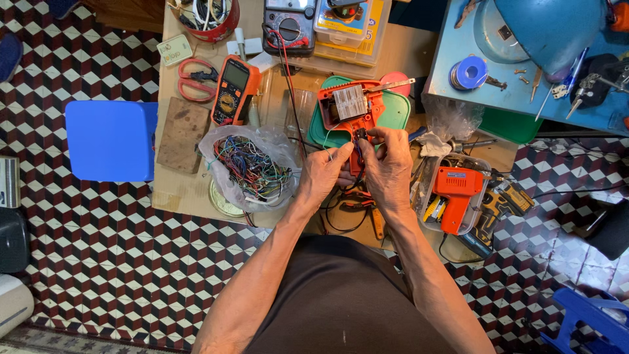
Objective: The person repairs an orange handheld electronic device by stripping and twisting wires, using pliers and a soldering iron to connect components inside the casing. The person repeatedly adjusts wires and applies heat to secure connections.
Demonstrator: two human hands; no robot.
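Between the two hands, over the near edge of the counter (190, 190), sits the lower end of an opened orange tool shell (350, 111), its inner block and wiring laid bare. The left hand (324, 174) has its fingers curled in and its thumb stretched toward a small dark part (360, 136) on the shell; the right hand (388, 164) pinches that same part from the other side with fingers bent close. Both hands are nearly closed around it, their fingertips almost touching. The shell's upper end rests on a green lid (396, 111) just beyond the hands.

Left of the left hand lies a clear bag of tangled coloured wires (252, 167), close by the wrist. Beyond it stand an orange meter (234, 88) and red-handled scissors (195, 78), with a brown board (182, 134) further left. Right of the right hand an orange soldering gun (457, 193) lies in a clear tray, with a yellow drill (501, 200) beside it. Beneath the hands, dark wires (344, 216) loop over the counter edge. Far beyond the right hand a blue spool (468, 72) sits on a blue surface.
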